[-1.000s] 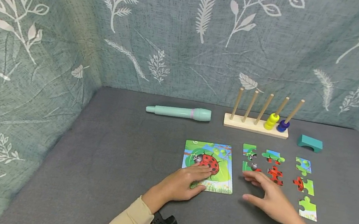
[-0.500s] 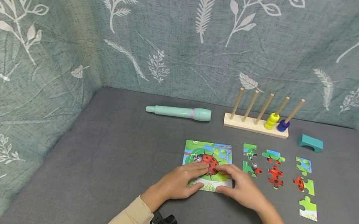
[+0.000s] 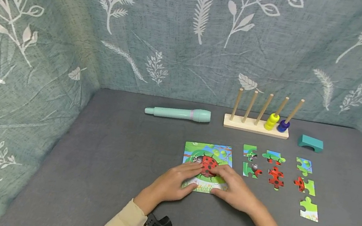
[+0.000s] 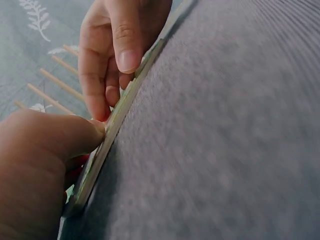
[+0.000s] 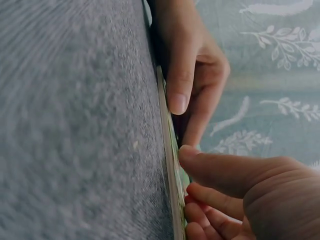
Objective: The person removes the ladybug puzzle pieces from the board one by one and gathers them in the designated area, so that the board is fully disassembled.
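A square ladybug picture puzzle (image 3: 210, 150) lies flat on the dark cloth. My left hand (image 3: 173, 181) rests on its lower left part, fingers relaxed over the picture and thumb by the front edge. From the other side, my right hand (image 3: 238, 189) lies on the lower right part, with its fingertips on the ladybug. Seen low in the left wrist view, the board's thin edge (image 4: 107, 140) runs beneath both thumbs. The right wrist view shows the left thumb (image 5: 180, 92) above that edge as well. Parts of the fingers are hidden behind the thumbs there.
Several loose puzzle pieces (image 3: 276, 177) lie in rows to the right of the board. Behind stand a wooden peg rack (image 3: 256, 126) with yellow and blue beads and a teal arch block (image 3: 311, 142). A mint microphone-shaped toy (image 3: 178, 113) lies further left, before a leaf-patterned curtain (image 3: 176, 29).
My right hand has moved left from beside the loose pieces onto the board's right part. The left hand has stayed on the board. The head view has shifted slightly.
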The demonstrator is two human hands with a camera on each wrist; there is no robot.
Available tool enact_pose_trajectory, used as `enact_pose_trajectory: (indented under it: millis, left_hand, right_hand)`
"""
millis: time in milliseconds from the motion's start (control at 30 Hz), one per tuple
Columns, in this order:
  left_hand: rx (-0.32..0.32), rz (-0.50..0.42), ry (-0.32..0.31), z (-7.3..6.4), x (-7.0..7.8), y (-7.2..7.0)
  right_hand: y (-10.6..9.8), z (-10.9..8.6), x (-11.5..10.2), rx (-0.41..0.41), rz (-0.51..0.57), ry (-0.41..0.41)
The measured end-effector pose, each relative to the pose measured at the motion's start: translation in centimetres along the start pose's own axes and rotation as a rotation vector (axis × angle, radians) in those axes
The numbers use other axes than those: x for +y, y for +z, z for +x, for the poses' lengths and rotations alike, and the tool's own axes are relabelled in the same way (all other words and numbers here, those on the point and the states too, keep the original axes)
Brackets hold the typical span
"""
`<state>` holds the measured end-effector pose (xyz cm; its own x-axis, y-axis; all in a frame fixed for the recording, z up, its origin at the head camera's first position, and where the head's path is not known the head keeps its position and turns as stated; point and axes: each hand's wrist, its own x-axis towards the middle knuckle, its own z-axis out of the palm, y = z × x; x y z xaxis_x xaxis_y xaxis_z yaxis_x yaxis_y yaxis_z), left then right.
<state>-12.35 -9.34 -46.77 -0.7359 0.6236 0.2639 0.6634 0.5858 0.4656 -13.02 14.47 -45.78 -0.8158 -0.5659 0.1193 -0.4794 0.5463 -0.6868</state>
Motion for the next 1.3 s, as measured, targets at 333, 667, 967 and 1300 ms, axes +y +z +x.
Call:
enact_pose_trajectory:
  millis: [333, 667, 967, 1300]
  left_hand:
    - [0.003, 0.006, 0.004, -0.53, -0.19, -0.07]
    - [0.017, -0.007, 0.007, -0.29, -0.28, 0.01]
    - [0.010, -0.019, -0.004, -0.20, -0.30, 0.05]
    - [0.014, -0.026, -0.003, -0.16, -0.26, 0.04]
  right_hand:
    - [0.71, -0.03, -0.27, 0.045, -0.025, 0.001]
    - [0.79, -0.07, -0.54, 0.062, -0.027, 0.037]
    - [0.92, -0.06, -0.58, 0.072, -0.011, 0.053]
    - [0.90, -0.12, -0.52, 0.072, 0.002, 0.048]
